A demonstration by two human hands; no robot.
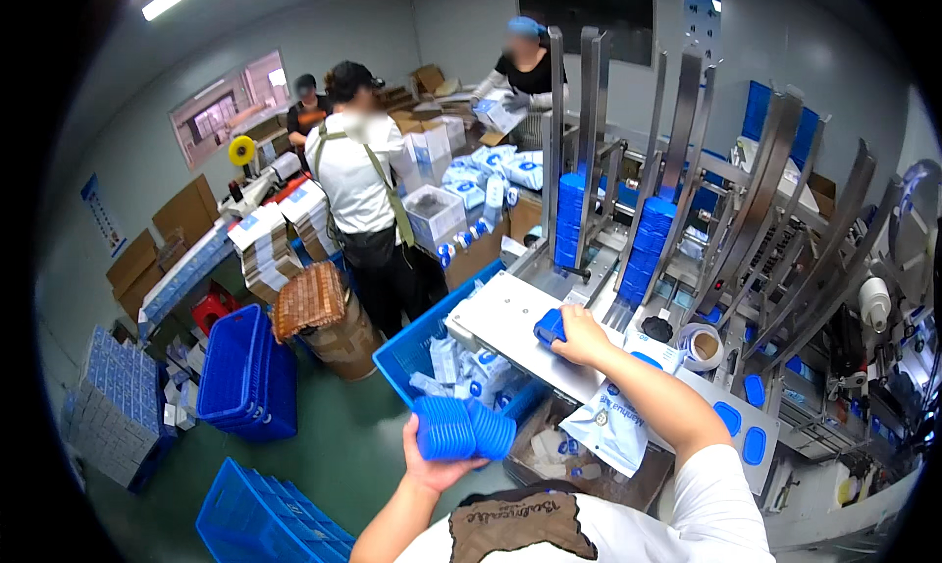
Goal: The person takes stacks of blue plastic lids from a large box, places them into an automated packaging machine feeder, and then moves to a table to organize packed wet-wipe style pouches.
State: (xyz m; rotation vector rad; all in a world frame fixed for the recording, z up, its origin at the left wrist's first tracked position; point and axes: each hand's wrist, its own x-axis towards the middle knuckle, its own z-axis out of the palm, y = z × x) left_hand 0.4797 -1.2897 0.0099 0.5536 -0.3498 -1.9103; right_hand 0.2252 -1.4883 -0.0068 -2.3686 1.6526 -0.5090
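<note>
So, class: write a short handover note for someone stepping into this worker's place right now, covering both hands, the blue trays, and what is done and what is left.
Left hand: holds a curved stack of ribbed blue plastic trays over the blue plastic crate.
Right hand: grips a small blue plastic tray on the white machine table.
Done: two vertical metal chutes hold blue tray columns.
Left: the hand-held stack is not yet in any chute.

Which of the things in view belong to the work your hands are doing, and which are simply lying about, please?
In hand: blue tray stack in left hand; blue tray under right hand; loaded blue stacks in the machine's chutes.

Lying about: tape roll, blue crates, wicker basket.
</note>
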